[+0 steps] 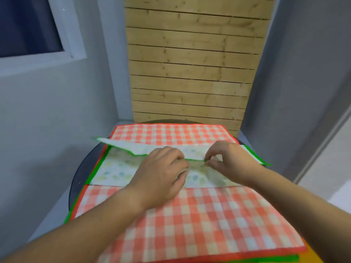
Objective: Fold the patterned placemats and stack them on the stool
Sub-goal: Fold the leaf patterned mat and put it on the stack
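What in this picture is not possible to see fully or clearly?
Head view, the only one:
- Stool: only a dark rim shows; the placemats cover its top.
- Near checked placemat: the bottom frame edge cuts it off, so the layers beneath cannot be counted.
- Leaf-patterned placemat: its middle lies under the left hand and right hand, which pinch its lifted edge.
- Far checked placemat: that lifted flap hides its near edge.

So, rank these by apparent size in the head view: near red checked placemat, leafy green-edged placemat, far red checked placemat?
1. near red checked placemat
2. leafy green-edged placemat
3. far red checked placemat
Nearness and overlap skew this; true sizes unclear.
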{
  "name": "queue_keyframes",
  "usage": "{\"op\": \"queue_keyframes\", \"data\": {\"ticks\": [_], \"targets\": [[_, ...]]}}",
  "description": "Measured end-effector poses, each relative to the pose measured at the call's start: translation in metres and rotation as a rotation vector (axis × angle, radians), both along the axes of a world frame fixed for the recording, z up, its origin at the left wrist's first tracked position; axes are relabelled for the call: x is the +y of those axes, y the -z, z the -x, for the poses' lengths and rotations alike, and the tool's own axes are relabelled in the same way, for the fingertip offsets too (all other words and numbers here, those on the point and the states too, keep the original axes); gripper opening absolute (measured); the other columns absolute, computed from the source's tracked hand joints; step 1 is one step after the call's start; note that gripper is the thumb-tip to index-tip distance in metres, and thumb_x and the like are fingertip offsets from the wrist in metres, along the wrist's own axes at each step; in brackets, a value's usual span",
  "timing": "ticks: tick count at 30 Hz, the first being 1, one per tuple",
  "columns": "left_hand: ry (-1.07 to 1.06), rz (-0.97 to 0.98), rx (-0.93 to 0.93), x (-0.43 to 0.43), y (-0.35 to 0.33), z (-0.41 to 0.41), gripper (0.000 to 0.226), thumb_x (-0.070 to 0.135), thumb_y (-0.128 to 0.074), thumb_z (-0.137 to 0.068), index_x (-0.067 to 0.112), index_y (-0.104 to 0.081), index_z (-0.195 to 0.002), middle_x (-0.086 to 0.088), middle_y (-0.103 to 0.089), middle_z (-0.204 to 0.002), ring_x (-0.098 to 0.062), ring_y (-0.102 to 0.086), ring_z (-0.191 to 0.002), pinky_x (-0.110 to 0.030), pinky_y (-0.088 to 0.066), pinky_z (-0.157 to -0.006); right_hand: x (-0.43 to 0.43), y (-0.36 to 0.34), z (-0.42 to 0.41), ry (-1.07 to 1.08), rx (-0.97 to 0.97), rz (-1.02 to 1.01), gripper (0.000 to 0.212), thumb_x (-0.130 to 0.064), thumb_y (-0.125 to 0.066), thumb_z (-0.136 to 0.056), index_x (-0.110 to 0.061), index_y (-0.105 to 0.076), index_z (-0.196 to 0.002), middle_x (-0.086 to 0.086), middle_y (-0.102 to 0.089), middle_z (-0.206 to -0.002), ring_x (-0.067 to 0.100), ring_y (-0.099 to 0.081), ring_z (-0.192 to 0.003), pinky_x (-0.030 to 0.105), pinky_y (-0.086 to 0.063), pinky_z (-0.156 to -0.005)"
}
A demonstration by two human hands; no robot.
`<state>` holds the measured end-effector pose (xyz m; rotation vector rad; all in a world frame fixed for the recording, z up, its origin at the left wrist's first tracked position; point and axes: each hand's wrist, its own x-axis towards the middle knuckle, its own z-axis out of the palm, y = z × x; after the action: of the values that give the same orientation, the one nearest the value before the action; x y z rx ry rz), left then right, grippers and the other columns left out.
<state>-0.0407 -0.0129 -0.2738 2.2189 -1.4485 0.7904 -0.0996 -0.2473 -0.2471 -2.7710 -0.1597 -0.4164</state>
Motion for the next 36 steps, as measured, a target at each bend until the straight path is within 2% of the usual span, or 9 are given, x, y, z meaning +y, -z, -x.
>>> {"op": "queue_keyframes", "data": {"ticks": [3, 5, 9, 11, 14, 18, 22, 31, 36], "targets": [[-0.026, -0.127, 0.038, 0.008, 0.008, 0.003, 0.024, 0.036, -0.054, -0.091, 0.021, -0.069, -0.103, 0.003, -0.060, -0.105, -0.019, -0.057, -0.099, -0.033, -0.046, -0.085, 0.006, 0.022, 0.014, 0.028, 0.097, -0.061, 0.003, -0.024, -0.075, -0.083, -0.024, -0.073, -0.084, -0.005, -0.067, -0.095, 0.013, -0.060, -0.091, 0.037, -0.049, -0.087], [-0.088, -0.198, 0.169, 0.014, 0.014, 0.003, 0.036, 0.047, -0.046, -0.092, 0.025, -0.066, -0.113, 0.006, -0.058, -0.117, -0.017, -0.054, -0.112, -0.035, -0.046, -0.096, 0.007, 0.033, 0.020, 0.055, 0.148, -0.133, 0.005, -0.025, -0.077, -0.081, -0.024, -0.073, -0.082, -0.007, -0.066, -0.097, 0.011, -0.060, -0.093, 0.034, -0.049, -0.088], [-0.200, -0.377, 0.403, 0.026, 0.028, -0.004, 0.050, 0.054, -0.040, -0.100, 0.037, -0.043, -0.147, 0.008, -0.032, -0.160, -0.015, -0.020, -0.150, -0.033, -0.009, -0.124, 0.004, 0.046, 0.025, 0.069, 0.192, -0.208, 0.005, -0.026, -0.079, -0.081, -0.024, -0.075, -0.081, -0.010, -0.066, -0.103, 0.005, -0.060, -0.097, 0.026, -0.048, -0.090], [-0.228, -0.480, 0.451, 0.030, 0.033, -0.010, 0.054, 0.055, -0.032, -0.103, 0.040, -0.027, -0.154, 0.006, -0.015, -0.166, -0.012, -0.002, -0.154, -0.037, 0.003, -0.125, 0.002, 0.048, 0.027, 0.050, 0.192, -0.207, 0.004, -0.028, -0.079, -0.082, -0.025, -0.076, -0.081, -0.012, -0.065, -0.105, -0.001, -0.057, -0.099, 0.018, -0.045, -0.088], [-0.250, -0.562, 0.518, 0.034, 0.038, -0.016, 0.055, 0.057, -0.023, -0.104, 0.045, -0.014, -0.156, 0.007, -0.001, -0.168, -0.012, 0.010, -0.153, -0.041, 0.008, -0.124, 0.001, 0.052, 0.029, 0.034, 0.204, -0.189, 0.004, -0.029, -0.077, -0.084, -0.028, -0.076, -0.080, -0.015, -0.061, -0.109, -0.003, -0.051, -0.103, 0.004, -0.038, -0.081], [-0.245, -0.589, 0.510, 0.035, 0.040, -0.018, 0.056, 0.058, -0.022, -0.104, 0.044, -0.013, -0.157, 0.007, -0.003, -0.167, -0.012, 0.007, -0.154, -0.039, 0.006, -0.125, 0.001, 0.059, 0.030, 0.034, 0.155, -0.146, 0.004, -0.032, -0.074, -0.086, -0.030, -0.073, -0.089, -0.017, -0.060, -0.111, 0.001, -0.050, -0.107, 0.008, -0.038, -0.086], [-0.233, -0.583, 0.493, 0.036, 0.040, -0.021, 0.056, 0.057, -0.023, -0.104, 0.043, -0.016, -0.157, 0.008, -0.008, -0.167, -0.011, 0.002, -0.154, -0.037, 0.001, -0.125, 0.000, 0.062, 0.031, 0.031, 0.104, -0.081, 0.024, -0.034, -0.074, -0.087, -0.026, -0.070, -0.110, -0.018, -0.062, -0.110, 0.002, -0.051, -0.102, 0.016, -0.041, -0.089], [-0.220, -0.518, 0.453, 0.037, 0.039, -0.015, 0.054, 0.056, -0.026, -0.103, 0.038, -0.032, -0.154, 0.008, -0.023, -0.164, -0.010, -0.012, -0.153, -0.030, -0.005, -0.124, 0.000, 0.068, 0.034, -0.094, -0.047, 0.152, 0.011, -0.026, -0.065, -0.093, -0.020, -0.075, -0.093, -0.006, -0.071, -0.104, 0.014, -0.064, -0.095, 0.034, -0.053, -0.084], [-0.230, -0.464, 0.442, 0.038, 0.039, -0.014, 0.049, 0.054, -0.031, -0.104, 0.039, -0.039, -0.150, 0.008, -0.028, -0.162, -0.012, -0.019, -0.151, -0.031, -0.014, -0.122, 0.003, 0.072, 0.036, -0.069, -0.082, 0.115, 0.009, -0.023, -0.063, -0.094, -0.019, -0.070, -0.096, -0.006, -0.067, -0.110, 0.012, -0.060, -0.101, 0.025, -0.051, -0.082]]}}
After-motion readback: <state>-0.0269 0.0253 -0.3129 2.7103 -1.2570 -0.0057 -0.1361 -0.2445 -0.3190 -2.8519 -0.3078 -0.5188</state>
